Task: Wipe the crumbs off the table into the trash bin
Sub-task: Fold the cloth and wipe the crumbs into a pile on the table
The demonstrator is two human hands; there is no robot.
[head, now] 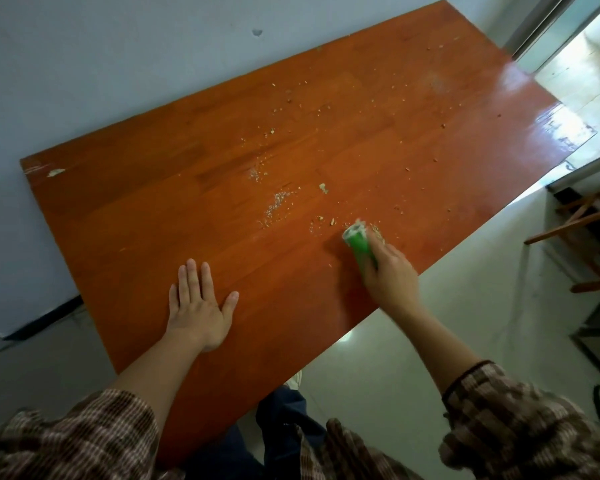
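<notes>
- Crumbs (278, 202) are the job on this table (136, 220). Nearest the camera, a person in checked sleeves (66, 441) leans over its near edge.
- Left hand (200, 306) lies flat on the wood. Its fingers are straight and close together, the thumb is spread, and it holds nothing.
- Right hand (390, 275) reaches further in, fingers curled over a green wiper (359, 242) and gripping it against the surface. Whether it is a cloth or a sponge cannot be told.
- A small heap of crumbs touches the wiper's tip, close to the table's right edge. Loose trails lie just left of it.
- Past the hands, crumbs thin out across the middle and run to the far end, well apart from one another.
- No bin is in view, and that looks like the main risk. A stroke towards the right edge would likely drop the heap on the floor (430, 323).
- A fast or light stroke could skip over fine bits or scatter them sideways. The far crumbs may be missed without a longer reach.
- Beyond the table stand a wooden chair (575, 223) on the right, a pale wall (118, 64) on the left and a bright doorway (586, 64).
</notes>
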